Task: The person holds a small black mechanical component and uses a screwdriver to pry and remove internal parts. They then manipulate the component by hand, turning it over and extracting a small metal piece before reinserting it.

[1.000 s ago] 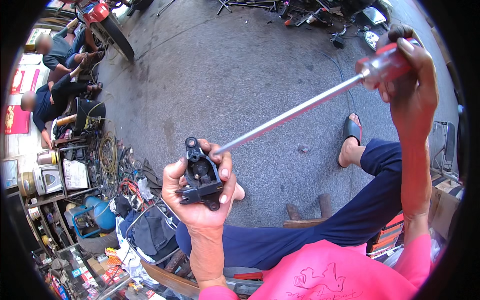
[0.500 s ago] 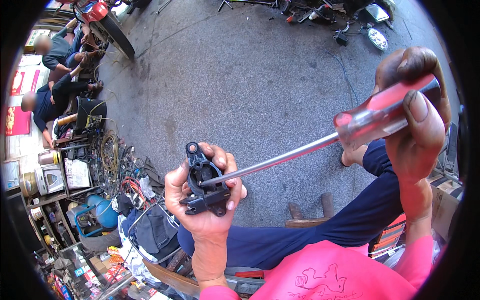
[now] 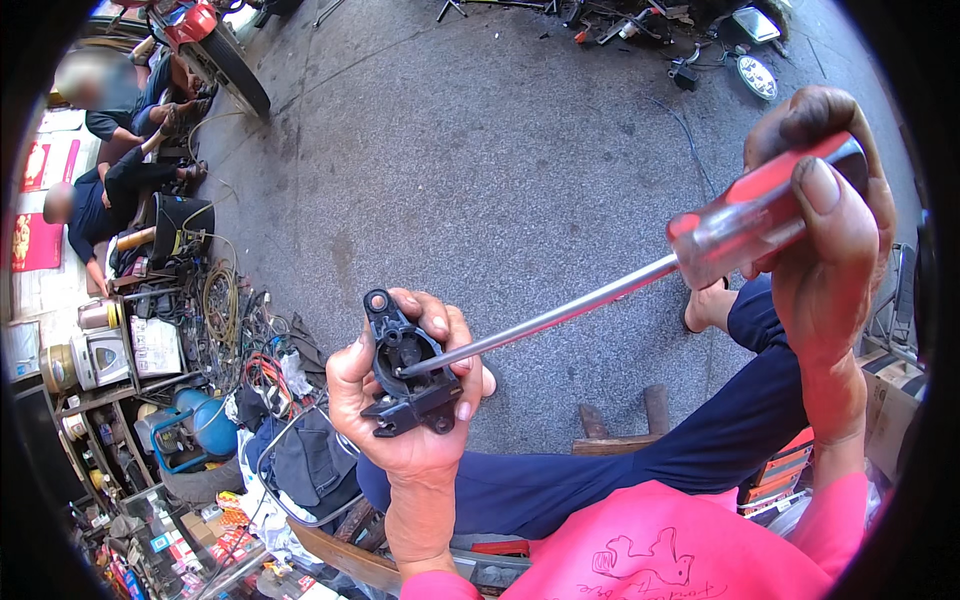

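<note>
My left hand (image 3: 405, 445) is closed around a black plastic housing (image 3: 410, 405), which has an open cavity and a mounting hole in a tab at its top. A screwdriver (image 3: 560, 308) with a long steel shaft and a clear red handle is gripped in my right hand (image 3: 830, 260). Its tip is inside the housing's cavity; whether it sits on a screw is too small to tell.
Two people (image 3: 110, 195) sit at the left beside a motorcycle's wheel (image 3: 235, 75). Hoses, tools and a blue tank (image 3: 210, 425) crowd the lower left. Loose parts and a round lamp (image 3: 755, 75) lie at the back right. My legs (image 3: 700, 420) are below my hands.
Since a second ago my right hand has moved down, bringing the screwdriver's tip into the housing's cavity. The housing has shifted slightly. In the last half second little has moved.
</note>
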Demonstrator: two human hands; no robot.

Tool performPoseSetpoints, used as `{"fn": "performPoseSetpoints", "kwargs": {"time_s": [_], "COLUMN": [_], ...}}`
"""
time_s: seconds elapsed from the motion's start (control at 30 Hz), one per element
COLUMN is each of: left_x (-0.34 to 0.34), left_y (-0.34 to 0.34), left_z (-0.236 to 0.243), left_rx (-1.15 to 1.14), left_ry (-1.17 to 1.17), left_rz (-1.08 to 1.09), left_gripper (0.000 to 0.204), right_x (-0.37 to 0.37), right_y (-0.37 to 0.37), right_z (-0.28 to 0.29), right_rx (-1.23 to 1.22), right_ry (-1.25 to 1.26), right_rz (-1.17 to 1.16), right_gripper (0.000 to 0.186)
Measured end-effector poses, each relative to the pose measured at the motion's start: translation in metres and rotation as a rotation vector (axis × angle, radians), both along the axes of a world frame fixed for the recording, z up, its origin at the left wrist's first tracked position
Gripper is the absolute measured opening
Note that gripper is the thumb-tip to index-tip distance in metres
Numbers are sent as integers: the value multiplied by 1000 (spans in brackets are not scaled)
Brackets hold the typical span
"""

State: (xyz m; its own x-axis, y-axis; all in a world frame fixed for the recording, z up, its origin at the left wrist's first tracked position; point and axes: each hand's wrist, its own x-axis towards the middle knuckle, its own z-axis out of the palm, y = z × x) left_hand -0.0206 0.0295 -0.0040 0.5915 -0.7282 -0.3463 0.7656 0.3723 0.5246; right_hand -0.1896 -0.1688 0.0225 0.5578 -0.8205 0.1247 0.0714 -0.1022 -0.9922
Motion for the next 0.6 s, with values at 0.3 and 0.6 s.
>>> {"fn": "performPoseSetpoints", "kwargs": {"time_s": [0.3,0.6], "left_x": [-4,-7], "left_y": [-1,-1], "left_z": [1,3], "left_rx": [-82,-27], "left_ry": [-116,-361], "left_rz": [46,173], "left_gripper": [38,35], "right_x": [4,6], "right_y": [3,4], "right_z": [-2,-3], "right_rx": [-8,-61], "right_ry": [67,61], "right_rz": [-76,1], "right_gripper": [37,34]}}
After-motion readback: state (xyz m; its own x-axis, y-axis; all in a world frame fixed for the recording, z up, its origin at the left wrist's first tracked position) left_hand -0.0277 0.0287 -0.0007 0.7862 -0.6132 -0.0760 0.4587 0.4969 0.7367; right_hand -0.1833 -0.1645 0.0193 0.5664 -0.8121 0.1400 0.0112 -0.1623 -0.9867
